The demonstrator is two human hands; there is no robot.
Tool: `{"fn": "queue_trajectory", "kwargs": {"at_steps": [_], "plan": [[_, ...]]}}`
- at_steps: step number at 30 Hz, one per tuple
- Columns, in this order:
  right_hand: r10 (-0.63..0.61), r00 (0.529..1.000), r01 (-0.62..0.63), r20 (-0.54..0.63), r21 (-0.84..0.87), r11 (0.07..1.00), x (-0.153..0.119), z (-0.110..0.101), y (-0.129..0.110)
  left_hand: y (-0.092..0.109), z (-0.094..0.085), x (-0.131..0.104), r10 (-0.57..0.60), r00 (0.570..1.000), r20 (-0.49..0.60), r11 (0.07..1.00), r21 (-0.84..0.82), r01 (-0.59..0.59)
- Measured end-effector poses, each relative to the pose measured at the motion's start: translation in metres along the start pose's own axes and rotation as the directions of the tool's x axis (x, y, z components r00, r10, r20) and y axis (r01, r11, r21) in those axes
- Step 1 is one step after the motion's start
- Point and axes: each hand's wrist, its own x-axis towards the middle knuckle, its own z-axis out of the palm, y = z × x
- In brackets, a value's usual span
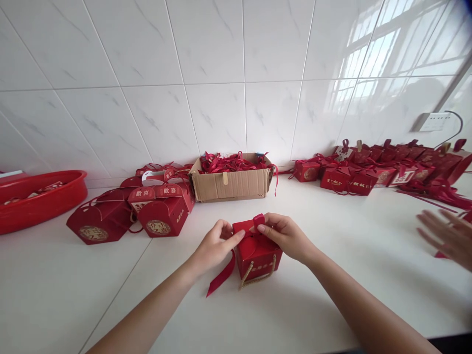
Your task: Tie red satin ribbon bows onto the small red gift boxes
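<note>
A small red gift box (257, 254) with a gold cord handle stands on the white counter (313, 305) in front of me. A red ribbon (222, 275) is wrapped at its top, with one tail trailing down to the left. My left hand (215, 244) pinches the ribbon at the box's upper left edge. My right hand (285, 235) grips a ribbon loop on top of the box from the right.
A cardboard box (230, 183) full of red ribbons sits by the tiled wall. Finished red boxes lie at left (132, 209) and in a row at right (372, 169). A red basin (39, 199) is far left. Another person's blurred hand (446, 236) reaches in at right.
</note>
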Motion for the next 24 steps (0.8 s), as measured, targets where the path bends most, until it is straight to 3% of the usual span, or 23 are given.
{"fn": "queue_trajectory", "kwargs": {"at_steps": [3,6,9,12,14,18,21,24], "plan": [[0.012,1.0,-0.013,0.011,0.014,1.0,-0.002,0.003,-0.004,-0.007,-0.001,-0.005,-0.16,0.974,0.16,0.965,-0.182,0.189],[0.047,0.996,-0.051,-0.074,-0.052,0.997,-0.003,0.008,-0.009,-0.004,-0.007,-0.007,-0.16,0.954,0.253,0.923,-0.305,0.236],[0.069,0.977,-0.098,-0.203,-0.136,0.986,-0.003,0.017,-0.01,0.006,-0.02,-0.007,-0.113,0.964,0.242,0.92,-0.341,0.193],[0.001,0.962,-0.085,-0.273,-0.299,0.951,-0.002,0.025,-0.011,0.025,-0.027,-0.011,-0.053,0.97,0.237,0.951,-0.285,0.121],[-0.104,0.964,-0.005,-0.245,-0.408,0.913,-0.003,0.028,-0.012,0.04,-0.025,-0.012,0.001,0.969,0.249,0.967,-0.249,0.063],[-0.293,0.953,0.213,-0.076,-0.52,0.827,-0.005,0.027,-0.013,0.063,-0.009,-0.004,0.106,0.97,0.219,0.965,-0.259,-0.047],[-0.298,0.954,0.237,-0.034,-0.523,0.819,-0.005,0.025,-0.011,0.066,0.001,0.011,0.171,0.957,0.234,0.961,-0.253,-0.11],[-0.281,0.956,0.192,-0.087,-0.54,0.819,-0.003,0.024,-0.008,0.058,0.004,0.025,0.183,0.946,0.269,0.97,-0.204,-0.13]]}}
